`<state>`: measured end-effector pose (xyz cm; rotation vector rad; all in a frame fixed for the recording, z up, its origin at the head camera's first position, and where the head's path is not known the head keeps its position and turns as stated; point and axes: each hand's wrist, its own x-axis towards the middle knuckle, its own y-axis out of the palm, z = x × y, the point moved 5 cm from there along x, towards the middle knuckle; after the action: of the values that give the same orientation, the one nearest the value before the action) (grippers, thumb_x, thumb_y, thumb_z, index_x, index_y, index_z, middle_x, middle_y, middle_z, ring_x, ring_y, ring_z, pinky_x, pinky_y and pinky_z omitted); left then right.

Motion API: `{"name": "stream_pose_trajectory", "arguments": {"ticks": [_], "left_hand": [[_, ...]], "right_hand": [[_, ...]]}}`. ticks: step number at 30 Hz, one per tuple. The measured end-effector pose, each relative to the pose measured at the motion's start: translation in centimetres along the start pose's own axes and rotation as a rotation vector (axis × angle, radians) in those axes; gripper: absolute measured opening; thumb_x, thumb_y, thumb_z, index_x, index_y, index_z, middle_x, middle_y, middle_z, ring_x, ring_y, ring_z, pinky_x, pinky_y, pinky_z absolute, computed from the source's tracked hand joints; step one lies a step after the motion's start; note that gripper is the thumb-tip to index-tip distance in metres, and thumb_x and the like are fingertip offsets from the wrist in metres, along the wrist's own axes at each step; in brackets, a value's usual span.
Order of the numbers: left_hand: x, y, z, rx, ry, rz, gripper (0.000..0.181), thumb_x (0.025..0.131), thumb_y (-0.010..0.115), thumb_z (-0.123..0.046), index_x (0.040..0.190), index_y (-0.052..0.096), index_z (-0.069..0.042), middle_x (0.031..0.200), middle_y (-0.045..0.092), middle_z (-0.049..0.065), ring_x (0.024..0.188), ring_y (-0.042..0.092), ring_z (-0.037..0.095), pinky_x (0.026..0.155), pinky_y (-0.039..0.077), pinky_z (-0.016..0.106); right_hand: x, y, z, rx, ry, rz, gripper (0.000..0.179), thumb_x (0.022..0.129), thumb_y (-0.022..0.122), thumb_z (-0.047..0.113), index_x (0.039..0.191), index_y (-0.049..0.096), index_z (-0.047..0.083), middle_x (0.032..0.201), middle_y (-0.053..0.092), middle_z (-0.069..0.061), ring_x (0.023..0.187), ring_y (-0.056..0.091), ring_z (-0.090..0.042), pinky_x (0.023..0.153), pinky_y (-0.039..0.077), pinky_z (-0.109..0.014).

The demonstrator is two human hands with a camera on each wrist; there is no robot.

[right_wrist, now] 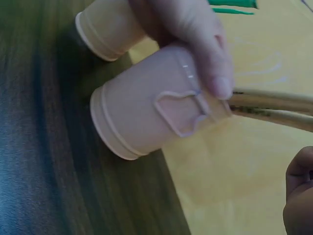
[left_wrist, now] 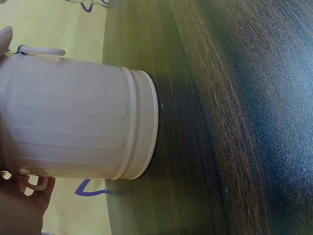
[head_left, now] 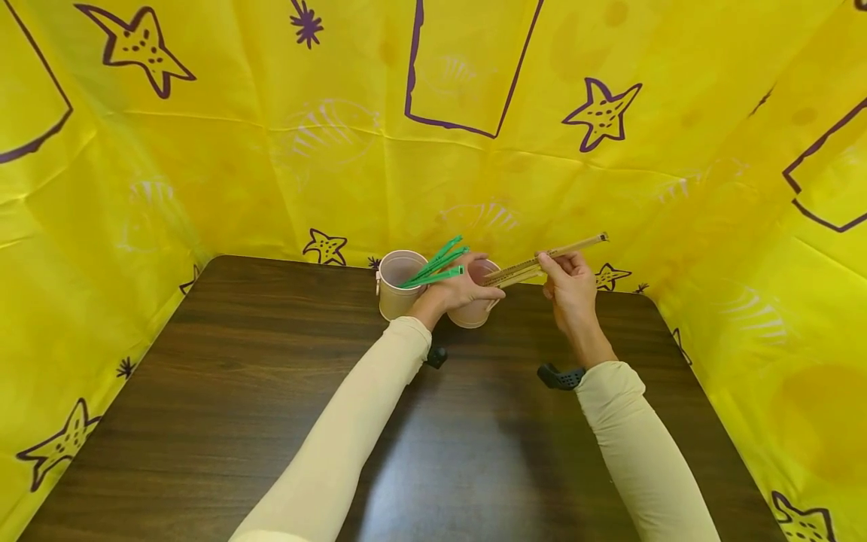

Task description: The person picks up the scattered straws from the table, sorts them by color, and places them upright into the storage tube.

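Note:
My left hand (head_left: pixel 463 290) grips the top of the right-hand pale pink bucket (head_left: pixel 469 316), thumb and fingers on opposite sides of its rim. The left wrist view shows this bucket (left_wrist: pixel 73 117) upright on the table, a small handle on its side. Slim tan sticks (head_left: pixel 511 272) with dark print, like wrapped straws, slant out of it to the right. My right hand (head_left: pixel 572 290) pinches one long tan stick (head_left: pixel 585 243) between thumb and fingers; its lower end lies by the bucket's mouth. Left of my left hand stands a second pink bucket (head_left: pixel 396 301), with several green sticks (head_left: pixel 436 265) leaning right.
Both buckets stand close together near the back edge of the dark wood-grain table (head_left: pixel 271 376). A yellow cloth (head_left: pixel 271 188) with purple starfish drawings hangs behind and along the sides. Dark bands (head_left: pixel 561 376) are on the wrists.

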<state>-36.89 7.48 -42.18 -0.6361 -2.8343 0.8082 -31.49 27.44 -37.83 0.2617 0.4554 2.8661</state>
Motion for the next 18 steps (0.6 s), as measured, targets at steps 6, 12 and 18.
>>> {"name": "stream_pose_trajectory", "arguments": {"ticks": [6, 12, 18], "left_hand": [[-0.04, -0.05, -0.08, -0.018, 0.006, 0.002, 0.096, 0.076, 0.086, -0.054, 0.155, 0.044, -0.019, 0.163, 0.039, 0.008, 0.153, 0.033, 0.031, 0.122, 0.034, 0.052], [-0.09, -0.14, -0.31, 0.006, -0.015, 0.005, 0.096, 0.076, 0.086, -0.054, 0.155, 0.043, -0.02, 0.163, 0.039, 0.006, 0.152, 0.035, 0.029, 0.121, 0.036, 0.05], [-0.07, -0.16, -0.49, 0.126, -0.034, 0.013, 0.093, 0.079, 0.082, -0.057, 0.156, 0.041, -0.024, 0.163, 0.039, 0.004, 0.15, 0.039, 0.027, 0.118, 0.041, 0.047]], "right_hand": [[-0.22, 0.52, -0.4, -0.037, 0.0, 0.007, 0.016, 0.094, 0.073, 0.012, 0.105, 0.062, 0.007, 0.09, 0.077, 0.006, 0.044, 0.032, -0.006, 0.046, 0.029, -0.021], [-0.38, 0.86, -0.26, -0.033, -0.013, 0.021, 0.017, 0.094, 0.073, 0.008, 0.106, 0.062, 0.002, 0.086, 0.077, 0.005, 0.043, 0.035, -0.005, 0.043, 0.03, -0.02], [-0.75, 0.87, -0.49, -0.05, 0.022, 0.073, 0.009, 0.098, 0.069, 0.015, 0.106, 0.065, 0.013, 0.095, 0.077, 0.009, 0.044, 0.04, -0.006, 0.044, 0.038, -0.02]]}}
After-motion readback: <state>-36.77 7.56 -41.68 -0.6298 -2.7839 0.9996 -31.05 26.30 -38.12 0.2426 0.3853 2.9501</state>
